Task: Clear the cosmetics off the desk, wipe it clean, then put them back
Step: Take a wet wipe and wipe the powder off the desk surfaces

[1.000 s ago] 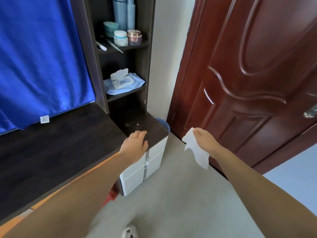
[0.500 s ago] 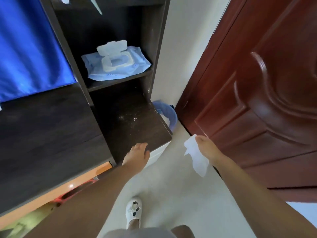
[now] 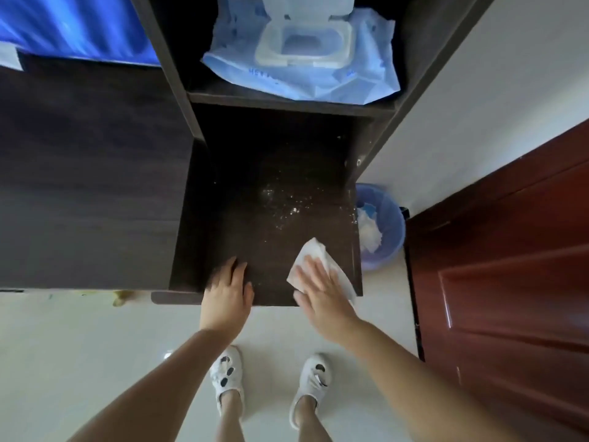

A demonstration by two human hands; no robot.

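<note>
Your wipe (image 3: 314, 261) lies flat on the desk (image 3: 255, 224), near its front right corner, pinned under your right hand (image 3: 322, 291). The fingers there are straight and spread a little, palm down, pressing the wipe instead of pinching it; that flat press looks chosen so the whole sheet drags across the wood when you sweep. One corner of the wipe sticks out past your fingertips, toward the pale specks (image 3: 283, 202) scattered over the middle of the dark surface, so the dirtiest patch lies just ahead of the wipe and appears not yet reached.

Your left hand (image 3: 228, 291) rests on the front edge, well apart from the wipe, fingers loosely together and lying on top, gripping nothing (most likely a brace while you lean in).

No cosmetics show on this surface, so I judge clearing done and wiping barely begun. On the shelf (image 3: 287, 103) above sits the wipe pack (image 3: 302, 55), its lid flipped open, handy if this sheet loads up. Down to the right of the desk stands a blue bin (image 3: 381, 228) holding crumpled white tissue, close enough to drop the wipe into. The red-brown door (image 3: 497, 282) fills the right side, and your white shoes (image 3: 271, 378) stand on the pale floor below
</note>
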